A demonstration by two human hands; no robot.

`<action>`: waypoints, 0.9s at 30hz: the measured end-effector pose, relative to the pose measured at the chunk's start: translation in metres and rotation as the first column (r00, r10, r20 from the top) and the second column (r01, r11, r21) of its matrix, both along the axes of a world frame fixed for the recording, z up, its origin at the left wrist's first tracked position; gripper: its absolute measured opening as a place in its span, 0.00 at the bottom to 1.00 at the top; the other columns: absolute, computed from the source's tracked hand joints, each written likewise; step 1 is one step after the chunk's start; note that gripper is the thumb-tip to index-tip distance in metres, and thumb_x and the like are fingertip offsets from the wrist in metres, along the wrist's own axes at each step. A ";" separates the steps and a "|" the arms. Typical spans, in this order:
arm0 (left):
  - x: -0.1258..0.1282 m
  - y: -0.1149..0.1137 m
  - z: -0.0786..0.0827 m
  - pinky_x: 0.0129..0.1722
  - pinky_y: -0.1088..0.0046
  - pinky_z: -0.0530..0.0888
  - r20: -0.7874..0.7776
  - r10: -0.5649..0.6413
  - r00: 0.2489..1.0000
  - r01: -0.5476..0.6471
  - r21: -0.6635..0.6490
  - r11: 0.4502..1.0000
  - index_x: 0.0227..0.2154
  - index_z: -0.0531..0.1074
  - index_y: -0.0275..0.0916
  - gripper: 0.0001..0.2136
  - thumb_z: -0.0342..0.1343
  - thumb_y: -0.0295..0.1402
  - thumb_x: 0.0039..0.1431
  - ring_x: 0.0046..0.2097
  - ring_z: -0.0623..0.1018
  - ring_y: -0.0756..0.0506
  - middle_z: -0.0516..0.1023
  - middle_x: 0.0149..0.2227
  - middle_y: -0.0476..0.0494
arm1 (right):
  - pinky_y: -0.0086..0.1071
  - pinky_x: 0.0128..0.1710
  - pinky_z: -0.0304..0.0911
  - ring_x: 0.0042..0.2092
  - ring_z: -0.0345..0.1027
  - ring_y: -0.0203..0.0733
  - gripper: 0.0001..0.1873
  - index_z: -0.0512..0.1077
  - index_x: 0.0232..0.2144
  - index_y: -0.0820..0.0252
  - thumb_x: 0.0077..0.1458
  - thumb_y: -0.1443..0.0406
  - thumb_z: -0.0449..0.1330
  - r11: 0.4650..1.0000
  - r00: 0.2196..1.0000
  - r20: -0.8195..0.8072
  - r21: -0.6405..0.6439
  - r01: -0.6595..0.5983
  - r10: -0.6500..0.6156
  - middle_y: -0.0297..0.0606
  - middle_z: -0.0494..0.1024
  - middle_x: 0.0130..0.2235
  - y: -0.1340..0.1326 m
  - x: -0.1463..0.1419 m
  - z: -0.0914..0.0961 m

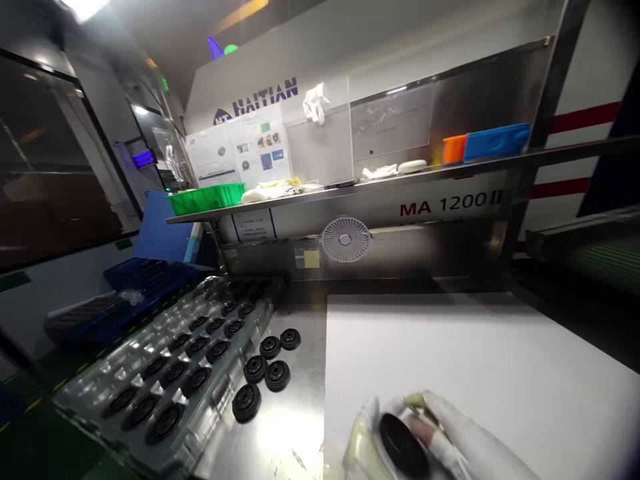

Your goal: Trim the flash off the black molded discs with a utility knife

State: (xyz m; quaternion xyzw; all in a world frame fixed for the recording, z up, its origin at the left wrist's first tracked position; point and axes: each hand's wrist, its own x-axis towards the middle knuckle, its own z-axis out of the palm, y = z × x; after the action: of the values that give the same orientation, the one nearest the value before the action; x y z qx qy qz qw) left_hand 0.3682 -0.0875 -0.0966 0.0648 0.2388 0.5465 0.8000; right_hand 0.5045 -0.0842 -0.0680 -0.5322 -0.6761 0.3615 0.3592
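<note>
Two labels read HAITIAN [265,99], MA 1200 II [449,205].

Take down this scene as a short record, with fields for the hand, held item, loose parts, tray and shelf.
Hand: white-gloved right hand
Held item: black round part
Surface: white sheet beside steel bench
Loose parts: five black round parts on the bench
Tray: clear plastic tray with rows of similar black parts
Shelf: steel shelf bearing green basket and blue box
Machine: Haitian MA 1200 panel
</note>
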 end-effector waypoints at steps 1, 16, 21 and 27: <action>-0.005 0.001 0.005 0.41 0.55 0.69 0.027 -0.028 0.999 0.028 -0.025 0.999 0.31 0.73 0.42 0.13 0.56 0.43 0.45 0.43 0.73 0.36 0.75 0.36 0.37 | 0.29 0.34 0.64 0.35 0.70 0.43 0.13 0.70 0.34 0.55 0.52 0.56 0.51 0.999 1.000 0.002 0.022 0.029 -0.029 0.36 0.76 0.32 -0.003 0.003 0.005; -0.004 0.004 0.037 0.32 0.72 0.72 -0.086 0.045 0.995 -0.048 -0.032 0.998 0.31 0.72 0.37 0.05 0.57 0.28 0.48 0.30 0.72 0.50 0.73 0.29 0.46 | 0.27 0.28 0.52 0.29 0.65 0.38 0.13 0.65 0.28 0.56 0.61 0.62 0.44 0.990 0.896 0.420 0.078 0.121 -0.143 0.33 0.72 0.27 -0.045 -0.019 0.009; 0.003 0.000 0.036 0.34 0.73 0.72 -0.092 0.141 0.986 -0.137 0.049 0.989 0.32 0.72 0.38 0.06 0.56 0.27 0.49 0.31 0.72 0.50 0.72 0.30 0.47 | 0.28 0.27 0.51 0.29 0.66 0.38 0.13 0.64 0.29 0.56 0.62 0.62 0.44 0.985 0.876 0.449 0.093 0.148 -0.174 0.32 0.72 0.27 -0.045 -0.022 0.003; 0.006 0.003 0.032 0.34 0.75 0.72 -0.123 0.248 0.961 -0.239 0.084 0.967 0.30 0.72 0.38 0.04 0.56 0.29 0.50 0.30 0.72 0.52 0.71 0.28 0.49 | 0.27 0.27 0.51 0.29 0.66 0.37 0.13 0.65 0.30 0.55 0.62 0.62 0.43 0.985 0.898 0.406 0.066 0.157 -0.170 0.31 0.73 0.28 -0.054 -0.033 -0.006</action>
State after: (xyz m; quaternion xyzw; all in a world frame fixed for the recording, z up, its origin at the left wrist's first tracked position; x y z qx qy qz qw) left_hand 0.3744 -0.0849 -0.0646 0.0984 0.2787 0.6430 0.7065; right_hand 0.4719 -0.1386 -0.0744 -0.6453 -0.6949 0.1996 0.2465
